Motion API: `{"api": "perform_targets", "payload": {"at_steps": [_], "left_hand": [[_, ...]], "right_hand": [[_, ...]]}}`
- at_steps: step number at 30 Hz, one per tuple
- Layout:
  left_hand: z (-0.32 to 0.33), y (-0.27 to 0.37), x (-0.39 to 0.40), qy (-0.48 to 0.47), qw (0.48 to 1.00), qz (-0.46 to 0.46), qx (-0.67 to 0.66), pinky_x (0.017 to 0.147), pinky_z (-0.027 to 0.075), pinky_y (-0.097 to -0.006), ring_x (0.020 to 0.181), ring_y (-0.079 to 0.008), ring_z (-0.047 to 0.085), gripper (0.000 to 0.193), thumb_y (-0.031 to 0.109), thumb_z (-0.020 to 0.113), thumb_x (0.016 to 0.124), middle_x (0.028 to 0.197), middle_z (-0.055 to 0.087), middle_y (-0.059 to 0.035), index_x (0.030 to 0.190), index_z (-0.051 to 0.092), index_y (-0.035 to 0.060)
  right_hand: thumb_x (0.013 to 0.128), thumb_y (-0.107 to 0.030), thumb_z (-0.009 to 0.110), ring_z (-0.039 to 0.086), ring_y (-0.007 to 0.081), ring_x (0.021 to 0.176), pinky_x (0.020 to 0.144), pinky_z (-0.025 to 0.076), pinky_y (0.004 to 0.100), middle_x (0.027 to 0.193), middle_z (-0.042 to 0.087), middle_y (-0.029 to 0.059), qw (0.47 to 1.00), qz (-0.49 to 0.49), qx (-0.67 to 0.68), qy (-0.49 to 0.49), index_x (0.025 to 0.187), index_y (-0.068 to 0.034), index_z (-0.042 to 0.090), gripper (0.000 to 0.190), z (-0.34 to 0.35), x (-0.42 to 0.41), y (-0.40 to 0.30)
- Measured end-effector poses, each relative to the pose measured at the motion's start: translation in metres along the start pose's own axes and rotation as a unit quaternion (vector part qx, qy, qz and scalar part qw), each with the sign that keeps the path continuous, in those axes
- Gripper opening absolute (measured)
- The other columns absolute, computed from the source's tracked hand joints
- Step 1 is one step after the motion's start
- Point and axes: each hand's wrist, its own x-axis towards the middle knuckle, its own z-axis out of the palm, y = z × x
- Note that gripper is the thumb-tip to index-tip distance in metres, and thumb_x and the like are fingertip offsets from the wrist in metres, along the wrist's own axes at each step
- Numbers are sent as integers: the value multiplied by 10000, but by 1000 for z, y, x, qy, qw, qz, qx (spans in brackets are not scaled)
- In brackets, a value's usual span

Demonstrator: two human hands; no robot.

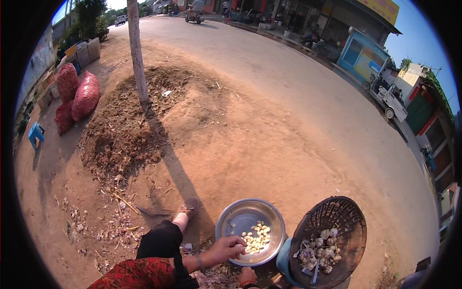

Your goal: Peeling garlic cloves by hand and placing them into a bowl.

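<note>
My left hand [231, 248], its fingers bent together, is over the near left rim of a wide metal basin [226, 217]. Whether a clove is between its fingertips I cannot tell. Peeled garlic cloves [259, 236] lie loose on the basin's floor. Below the basin's near rim is my right hand [248, 276], curled and partly cut off by the frame's bottom; its fingertips are hard to make out. To the right a tilted woven basket [344, 213] holds garlic bulbs [326, 249]. Near its lower edge lies a flat metal tool [315, 274], perhaps a knife.
A light blue container [284, 258] is beneath the basket's left side. Garlic skins [122, 231] litter the dirt by my shoe [188, 209]. A tree trunk [137, 54] rises ahead. Red mesh sacks [86, 95] and a blue stool [36, 135] stand left. Beyond runs a road [270, 61].
</note>
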Motion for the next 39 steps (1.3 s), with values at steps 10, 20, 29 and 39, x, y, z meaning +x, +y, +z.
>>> {"api": "perform_targets", "payload": {"at_steps": [10,20,29,39], "left_hand": [[3,-7,6,-38,998,-10,47,596,454,-210,684,-76,558,210,123,544,863,812,599,-33,1039,543,9],[-19,-32,19,21,997,11,72,530,430,-208,597,-73,535,158,111,569,846,791,624,-38,977,550,25],[2,1,7,16,986,-7,166,485,389,-197,546,-68,498,187,157,553,871,728,618,-46,994,554,16],[0,-3,13,-1,975,-43,218,485,389,-214,550,-60,488,202,219,547,883,651,565,-18,924,579,24]], "right_hand": [[726,-258,647,593,308,934,787,476,385,955,618,179,986,-84,123,-77,1051,-59,582,387,-60,25,-24],[774,-83,660,571,117,897,781,462,243,990,608,74,870,-150,467,-48,1123,22,522,390,-152,-33,-56],[828,-149,593,599,111,750,619,446,214,913,606,60,849,-145,502,-77,1143,15,514,363,-164,-43,-52],[829,-109,592,607,136,762,635,461,229,957,599,93,822,-123,549,-86,1146,27,508,356,-154,-33,-52]]}}
